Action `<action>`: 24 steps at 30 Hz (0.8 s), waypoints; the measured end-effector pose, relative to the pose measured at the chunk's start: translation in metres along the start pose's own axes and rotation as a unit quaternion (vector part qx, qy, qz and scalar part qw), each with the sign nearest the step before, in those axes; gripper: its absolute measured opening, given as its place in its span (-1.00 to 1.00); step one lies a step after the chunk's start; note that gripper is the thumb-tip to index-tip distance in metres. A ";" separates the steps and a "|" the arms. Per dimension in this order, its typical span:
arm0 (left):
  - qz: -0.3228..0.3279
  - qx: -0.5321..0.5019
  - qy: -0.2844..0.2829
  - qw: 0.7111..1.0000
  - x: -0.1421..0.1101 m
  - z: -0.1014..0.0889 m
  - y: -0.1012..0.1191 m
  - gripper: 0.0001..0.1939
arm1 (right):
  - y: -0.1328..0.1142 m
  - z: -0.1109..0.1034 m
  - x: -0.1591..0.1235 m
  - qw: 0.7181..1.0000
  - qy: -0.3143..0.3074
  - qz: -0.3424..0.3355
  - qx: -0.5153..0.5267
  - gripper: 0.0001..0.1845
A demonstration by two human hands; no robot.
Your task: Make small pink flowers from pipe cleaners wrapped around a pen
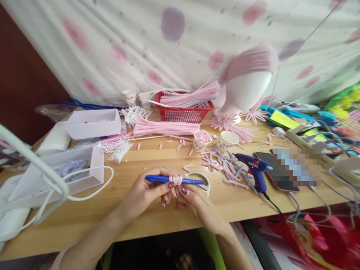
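Note:
Near the front edge of the table, a blue pen lies level across both my hands. A short pink pipe cleaner is coiled round its middle. My left hand is closed on the pen and the coil, thumb pressed against them. With fingers bent and pinched just under the coil, my right hand grips the pipe cleaner; its fingertips are partly hidden. Scissors with pale handles lie right behind my right hand, their blades mostly covered.
Cut pipe cleaner pieces lie beside a blue glue gun and a phone. Paper cups, a pink bundle and a red basket stand behind. White trays and a looping white cable are left.

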State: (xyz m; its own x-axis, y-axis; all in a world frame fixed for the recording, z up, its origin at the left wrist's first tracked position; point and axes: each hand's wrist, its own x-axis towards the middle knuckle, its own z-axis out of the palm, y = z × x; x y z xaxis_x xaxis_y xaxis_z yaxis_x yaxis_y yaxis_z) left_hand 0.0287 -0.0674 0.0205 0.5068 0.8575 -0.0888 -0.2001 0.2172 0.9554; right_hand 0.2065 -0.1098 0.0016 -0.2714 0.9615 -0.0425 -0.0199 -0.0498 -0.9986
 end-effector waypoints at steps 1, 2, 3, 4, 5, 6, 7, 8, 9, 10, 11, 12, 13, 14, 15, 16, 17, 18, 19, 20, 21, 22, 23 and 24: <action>-0.007 -0.011 0.006 1.000 -0.004 0.004 -0.001 -0.76 | 0.002 0.003 -0.003 1.000 -0.001 -0.005 0.016 -0.57; -0.010 -0.027 0.012 0.999 -0.008 0.009 -0.003 -0.75 | 0.004 0.006 -0.004 0.999 0.002 -0.008 0.041 -0.55; -0.016 -0.046 0.017 0.999 -0.012 0.013 -0.005 -0.74 | 0.006 0.011 -0.005 0.997 0.016 -0.010 0.075 -0.54; -0.020 -0.063 0.023 0.998 -0.015 0.018 -0.006 -0.73 | 0.009 0.015 -0.004 0.993 0.038 -0.005 0.115 -0.55; -0.022 -0.074 0.036 0.996 -0.017 0.023 -0.008 -0.72 | 0.012 0.019 -0.003 0.986 0.068 0.004 0.154 -0.56; -0.021 -0.082 0.051 0.995 -0.019 0.027 -0.010 -0.71 | 0.014 0.022 -0.002 0.978 0.099 0.014 0.182 -0.55; -0.017 -0.086 0.068 0.994 -0.021 0.031 -0.011 -0.70 | 0.016 0.025 -0.001 0.972 0.125 0.021 0.199 -0.54; -0.012 -0.089 0.084 0.992 -0.022 0.034 -0.012 -0.69 | 0.018 0.027 -0.001 0.967 0.146 0.025 0.206 -0.52; -0.008 -0.089 0.095 0.991 -0.023 0.036 -0.013 -0.68 | 0.019 0.029 -0.001 0.965 0.162 0.026 0.205 -0.49; -0.006 -0.088 0.101 0.991 -0.024 0.037 -0.013 -0.67 | 0.020 0.029 -0.002 0.965 0.171 0.027 0.200 -0.47; -0.005 -0.086 0.103 0.991 -0.025 0.038 -0.014 -0.66 | 0.020 0.029 -0.002 0.966 0.174 0.027 0.190 -0.44; -0.006 -0.081 0.103 0.991 -0.026 0.038 -0.014 -0.66 | 0.019 0.029 -0.004 0.968 0.175 0.028 0.177 -0.43; -0.006 -0.075 0.103 0.992 -0.027 0.037 -0.014 -0.66 | 0.018 0.029 -0.005 0.970 0.177 0.029 0.162 -0.42; -0.005 -0.068 0.104 0.992 -0.027 0.036 -0.014 -0.67 | 0.017 0.028 -0.006 0.973 0.177 0.029 0.148 -0.41; -0.004 -0.061 0.105 0.993 -0.028 0.036 -0.014 -0.67 | 0.016 0.027 -0.007 0.975 0.176 0.029 0.136 -0.41; -0.004 -0.053 0.105 0.993 -0.028 0.035 -0.014 -0.67 | 0.015 0.026 -0.007 0.976 0.174 0.027 0.126 -0.41; -0.006 -0.047 0.102 0.994 -0.029 0.034 -0.014 -0.66 | 0.014 0.025 -0.008 0.978 0.170 0.024 0.118 -0.41; -0.009 -0.041 0.100 0.994 -0.029 0.033 -0.014 -0.66 | 0.013 0.024 -0.008 0.980 0.162 0.020 0.111 -0.41; -0.014 -0.037 0.097 0.994 -0.029 0.032 -0.014 -0.67 | 0.012 0.023 -0.009 0.983 0.152 0.015 0.105 -0.42; -0.019 -0.035 0.096 0.995 -0.030 0.031 -0.014 -0.68 | 0.011 0.022 -0.009 0.985 0.141 0.012 0.098 -0.42; -0.024 -0.033 0.095 0.995 -0.030 0.030 -0.014 -0.69 | 0.011 0.021 -0.009 0.987 0.132 0.008 0.091 -0.42; -0.029 -0.032 0.096 0.994 -0.031 0.030 -0.014 -0.69 | 0.011 0.020 -0.010 0.989 0.124 0.004 0.083 -0.42; -0.031 -0.032 0.097 0.994 -0.031 0.029 -0.014 -0.70 | 0.011 0.019 -0.010 0.990 0.117 0.002 0.076 -0.42; -0.033 -0.032 0.097 0.994 -0.031 0.029 -0.015 -0.70 | 0.011 0.018 -0.010 0.991 0.112 0.000 0.070 -0.43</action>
State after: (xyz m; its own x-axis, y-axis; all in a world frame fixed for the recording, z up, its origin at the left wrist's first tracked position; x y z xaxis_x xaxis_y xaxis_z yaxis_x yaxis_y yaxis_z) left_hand 0.0402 -0.1108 0.0175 0.3509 0.9128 -0.2087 -0.2285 0.2997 0.9263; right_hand 0.1918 -0.1243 -0.0083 -0.0510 0.9967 -0.0637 -0.1572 -0.0710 -0.9850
